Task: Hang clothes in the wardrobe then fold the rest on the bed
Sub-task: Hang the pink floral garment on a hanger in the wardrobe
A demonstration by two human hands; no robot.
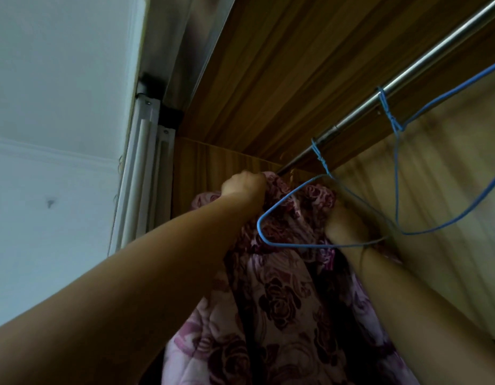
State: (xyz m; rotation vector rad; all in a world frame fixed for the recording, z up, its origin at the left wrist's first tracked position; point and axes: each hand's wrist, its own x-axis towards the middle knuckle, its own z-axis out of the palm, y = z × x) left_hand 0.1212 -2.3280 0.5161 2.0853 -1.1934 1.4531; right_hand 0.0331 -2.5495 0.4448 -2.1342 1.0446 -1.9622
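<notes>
- The floral garment (279,295) is held up inside the wardrobe (282,65), just below the rail (407,72).
- Its top edge is gripped by the curled fingers of the left hand (242,187).
- The right hand (345,226) is seen at the cloth's other side, behind a blue wire hanger (321,159) hooked on the rail; its grip cannot be told through the blur.
- A second blue hanger (390,118) is hooked further along the rail.

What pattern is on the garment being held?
The garment has maroon roses on pink; head view.

Two blue wire hangers (323,161) hung on round steel rail (407,70) | pink floral fabric garment (282,301) below rail, behind the leftward hanger
</notes>
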